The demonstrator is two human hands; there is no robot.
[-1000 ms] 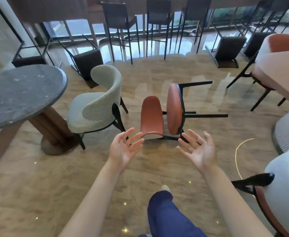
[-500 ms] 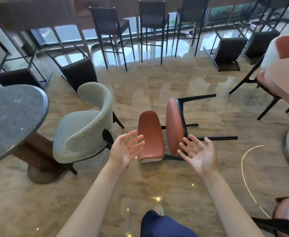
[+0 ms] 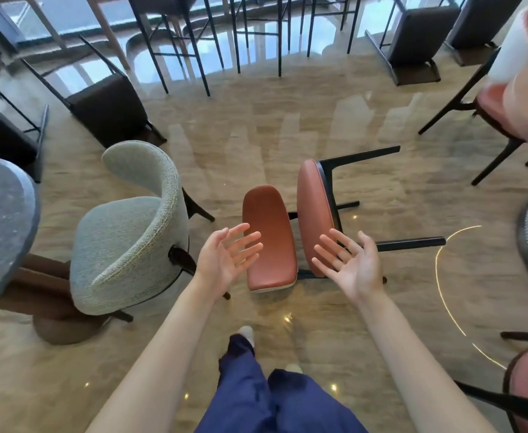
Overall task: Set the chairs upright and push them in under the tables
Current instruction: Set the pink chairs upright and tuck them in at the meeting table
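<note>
Head view — left hand (image 3: pixel 225 260) and right hand (image 3: pixel 348 265), fingers spread and empty, flank the toppled orange chair (image 3: pixel 270 239). Reach step, judged. Next: grasp its backrest — tip upright.

one tipped orange chair (image 3: pixel 290 232), two open hands (image 3: pixel 225 260)

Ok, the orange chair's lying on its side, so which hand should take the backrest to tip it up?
Left, probably. The left hand is open right beside the backrest of the orange chair; the right hand is open over the seat side.
</note>
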